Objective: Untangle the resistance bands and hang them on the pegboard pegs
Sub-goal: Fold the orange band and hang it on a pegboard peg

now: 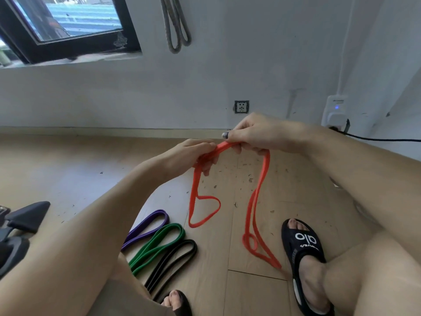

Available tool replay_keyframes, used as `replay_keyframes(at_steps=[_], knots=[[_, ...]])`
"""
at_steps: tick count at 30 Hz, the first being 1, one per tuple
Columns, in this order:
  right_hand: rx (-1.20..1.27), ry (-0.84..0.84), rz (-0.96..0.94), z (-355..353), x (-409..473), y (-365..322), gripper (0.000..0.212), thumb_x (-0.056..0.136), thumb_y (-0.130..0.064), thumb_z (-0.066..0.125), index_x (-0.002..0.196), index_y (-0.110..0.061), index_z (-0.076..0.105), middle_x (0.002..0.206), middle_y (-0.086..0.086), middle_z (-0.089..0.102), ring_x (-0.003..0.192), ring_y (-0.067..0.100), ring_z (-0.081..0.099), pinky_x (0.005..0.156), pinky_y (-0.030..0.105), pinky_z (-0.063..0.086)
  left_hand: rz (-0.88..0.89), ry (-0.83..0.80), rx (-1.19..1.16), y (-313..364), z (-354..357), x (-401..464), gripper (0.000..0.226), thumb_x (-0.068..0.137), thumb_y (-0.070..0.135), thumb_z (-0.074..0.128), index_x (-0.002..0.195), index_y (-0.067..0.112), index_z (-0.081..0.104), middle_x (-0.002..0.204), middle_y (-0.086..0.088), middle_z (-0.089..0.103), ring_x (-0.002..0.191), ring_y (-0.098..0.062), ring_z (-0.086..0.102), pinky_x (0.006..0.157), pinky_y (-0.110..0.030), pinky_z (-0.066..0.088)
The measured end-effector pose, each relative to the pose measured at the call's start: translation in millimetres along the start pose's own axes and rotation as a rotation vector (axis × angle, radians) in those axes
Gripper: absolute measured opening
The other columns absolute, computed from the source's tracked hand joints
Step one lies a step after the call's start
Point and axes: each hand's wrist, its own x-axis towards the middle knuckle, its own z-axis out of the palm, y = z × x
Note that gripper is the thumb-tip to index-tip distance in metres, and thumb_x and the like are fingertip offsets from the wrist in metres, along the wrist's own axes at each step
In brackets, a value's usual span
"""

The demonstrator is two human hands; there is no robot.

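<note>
A: Where is the orange resistance band [227,148]?
B: Between both hands; the left hand [196,153] curls its fingers round it, the right hand [255,133] pinches it, loops dangling to the floor [68,169].
A: Others?
B: Purple band [148,226], green band [159,245], black band [173,261] lie near left; a grey band [175,26] hangs on the far wall.

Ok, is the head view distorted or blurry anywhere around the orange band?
Head view: wide-angle bending curves the skirting and window frame; the orange band is sharp, as are the left hand and right hand; daylight is soft, no glare.
</note>
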Motion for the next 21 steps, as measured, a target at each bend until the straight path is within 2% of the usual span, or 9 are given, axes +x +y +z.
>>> replay_keyframes(at_steps=[3, 7, 10, 12, 14, 18, 21], knots=[[-0.013, -0.002, 0.025, -8, -1, -1, 0.045, 0.103, -0.037, 0.054, 0.067, -0.011, 0.060, 0.048, -0.004, 0.037, 0.043, 0.012, 0.032, 0.044, 0.025, 0.031, 0.002, 0.039, 0.030, -3, -2, 1, 0.034, 0.107, 0.025, 0.038, 0.093, 0.004, 0.060, 0.080, -0.008, 0.056, 0.072, -0.021, 0.054, 0.082, -0.045, 0.051], [0.059, 0.055, 0.055, -25, -2, 7, 0.043, 0.101, -0.026, 0.054, 0.061, -0.011, 0.053, 0.046, -0.001, 0.030, 0.040, 0.014, 0.025, 0.043, 0.024, 0.028, -0.029, 0.082, 0.084, -8, -11, 0, 0.041, 0.109, 0.031, 0.039, 0.082, 0.009, 0.061, 0.071, -0.004, 0.053, 0.064, -0.017, 0.049, 0.069, -0.034, 0.047], [0.066, 0.039, 0.099, -22, -4, 14, 0.042, 0.102, -0.028, 0.050, 0.067, -0.008, 0.058, 0.047, 0.003, 0.039, 0.040, 0.016, 0.031, 0.045, 0.027, 0.038, -0.035, 0.108, 0.073, -6, -8, -1, 0.038, 0.109, 0.029, 0.040, 0.082, 0.008, 0.059, 0.064, 0.002, 0.049, 0.056, -0.010, 0.044, 0.056, -0.022, 0.042], [0.067, -0.012, 0.131, -15, -5, 15, 0.043, 0.104, -0.038, 0.048, 0.084, -0.006, 0.068, 0.058, 0.007, 0.060, 0.044, 0.016, 0.046, 0.048, 0.028, 0.046, -0.025, 0.099, 0.073, -5, -5, 1, 0.034, 0.109, 0.026, 0.042, 0.085, 0.008, 0.059, 0.065, 0.003, 0.050, 0.058, -0.010, 0.046, 0.060, -0.025, 0.045], [0.060, -0.061, 0.123, -9, -5, 14, 0.046, 0.104, -0.046, 0.048, 0.095, -0.008, 0.071, 0.068, 0.005, 0.067, 0.049, 0.016, 0.052, 0.050, 0.029, 0.048, -0.007, 0.086, 0.056, -4, -3, 2, 0.032, 0.109, 0.023, 0.041, 0.087, 0.007, 0.060, 0.069, 0.001, 0.051, 0.064, -0.015, 0.049, 0.071, -0.034, 0.049], [0.063, -0.040, 0.027, -4, -4, 10, 0.044, 0.105, -0.038, 0.052, 0.074, -0.007, 0.063, 0.053, -0.003, 0.043, 0.048, 0.013, 0.036, 0.048, 0.026, 0.036, -0.016, 0.034, 0.041, -2, -2, 0, 0.035, 0.110, 0.020, 0.036, 0.091, 0.006, 0.062, 0.079, -0.010, 0.065, 0.073, -0.025, 0.062, 0.078, -0.040, 0.055], [0.041, 0.020, 0.012, -9, -5, 10, 0.043, 0.103, -0.037, 0.056, 0.071, -0.010, 0.061, 0.052, -0.005, 0.040, 0.047, 0.011, 0.035, 0.047, 0.025, 0.034, -0.024, 0.013, 0.052, -2, -4, -2, 0.036, 0.111, 0.019, 0.033, 0.098, 0.004, 0.063, 0.090, -0.017, 0.073, 0.081, -0.028, 0.071, 0.082, -0.037, 0.057]])
